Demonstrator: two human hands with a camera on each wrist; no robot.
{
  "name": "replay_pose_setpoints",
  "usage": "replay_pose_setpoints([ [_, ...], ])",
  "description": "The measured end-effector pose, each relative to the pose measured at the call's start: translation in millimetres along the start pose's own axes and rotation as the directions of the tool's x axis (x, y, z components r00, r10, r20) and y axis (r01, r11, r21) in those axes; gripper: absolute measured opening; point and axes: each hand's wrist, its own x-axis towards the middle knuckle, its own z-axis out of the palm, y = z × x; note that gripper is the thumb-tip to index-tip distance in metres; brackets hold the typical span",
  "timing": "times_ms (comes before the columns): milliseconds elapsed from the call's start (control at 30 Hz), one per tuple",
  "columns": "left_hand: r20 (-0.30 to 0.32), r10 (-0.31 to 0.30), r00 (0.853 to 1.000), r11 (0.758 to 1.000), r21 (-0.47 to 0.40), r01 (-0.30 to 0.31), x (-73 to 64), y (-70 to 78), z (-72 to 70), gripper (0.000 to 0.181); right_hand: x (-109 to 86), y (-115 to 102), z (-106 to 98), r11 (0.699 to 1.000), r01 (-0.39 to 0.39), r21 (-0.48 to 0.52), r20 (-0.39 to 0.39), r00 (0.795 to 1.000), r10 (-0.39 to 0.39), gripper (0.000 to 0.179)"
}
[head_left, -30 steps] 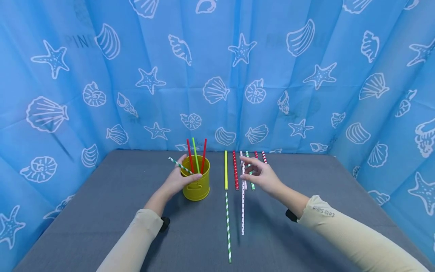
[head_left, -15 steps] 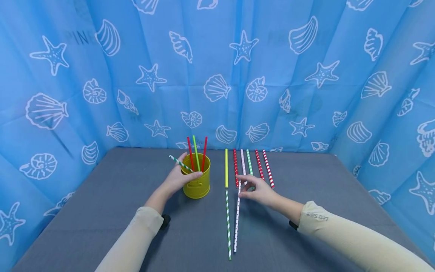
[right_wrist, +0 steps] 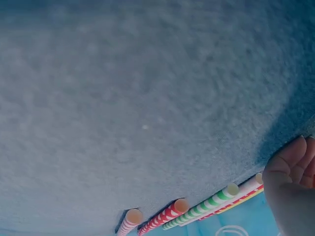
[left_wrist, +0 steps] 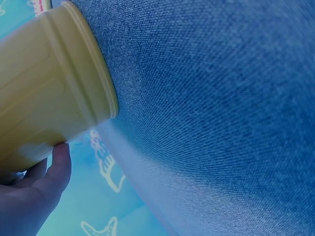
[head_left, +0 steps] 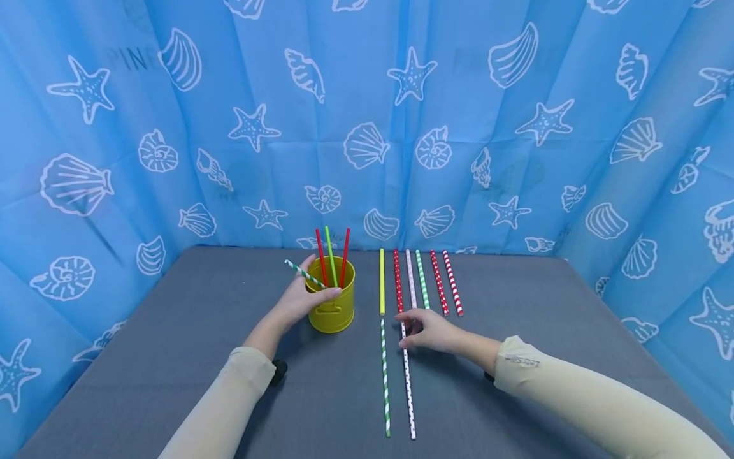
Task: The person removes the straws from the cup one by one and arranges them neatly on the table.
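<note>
My left hand (head_left: 297,299) grips a yellow metal bucket (head_left: 332,319), thumb and fingers around its upper part. Two red straws (head_left: 320,255), a light green straw (head_left: 331,252) and a dark green and white striped straw (head_left: 302,272) stand in it, the striped one leaning left over the rim. With thumb and fingers near its far end, my right hand (head_left: 431,331) pinches a white straw with dark dots (head_left: 408,395), laid along the table. Left of it and nearly parallel lies a green and white striped straw (head_left: 385,382).
A row behind holds a yellow straw (head_left: 382,284), two red white-patterned straws (head_left: 397,277), a pale pink straw (head_left: 410,277), a mint striped straw (head_left: 421,274) and a red and white striped straw (head_left: 452,280). A blue shell-print curtain (head_left: 367,178) surrounds the grey table (head_left: 229,306).
My right hand has come toward me from the row with the dotted straw, lowering it beside the green striped one. My left hand has stayed on the bucket.
</note>
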Motion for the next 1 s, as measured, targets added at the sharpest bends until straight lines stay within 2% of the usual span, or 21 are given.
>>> replay_pose_setpoints([
  [200,0.001,-0.001,1.000,1.000,0.006,0.001,0.3,1.3,2.5,0.096,0.7,1.5,4.4,0.994,-0.008,-0.105,0.003,1.000,0.008,0.049],
  [333,0.000,-0.003,1.000,1.000,0.009,0.003,0.7,0.9,3.5,0.096,-1.6,3.3,4.8,0.994,0.000,-0.111,0.003,1.000,0.000,0.050],
  [467,0.004,0.002,1.000,1.000,0.004,-0.002,0.5,-0.1,4.3,0.095,-11.0,4.5,2.5,0.991,0.022,-0.131,0.025,1.000,-0.019,0.061],
  [633,0.010,0.018,1.000,1.000,-0.002,-0.018,-0.1,-0.4,2.8,0.095,-23.4,1.0,2.7,0.974,-0.005,-0.226,0.050,0.999,0.017,0.078],
  [833,0.005,0.023,1.000,1.000,-0.004,-0.023,-0.3,-0.2,0.4,0.096,-25.2,-3.2,7.4,0.946,0.008,-0.323,0.042,0.999,0.006,0.084],
  [1000,0.018,-0.003,1.000,1.000,-0.016,0.003,-2.6,3.9,-0.6,0.095,-23.4,-2.4,9.1,0.942,-0.014,-0.336,0.040,0.999,0.029,0.085],
])
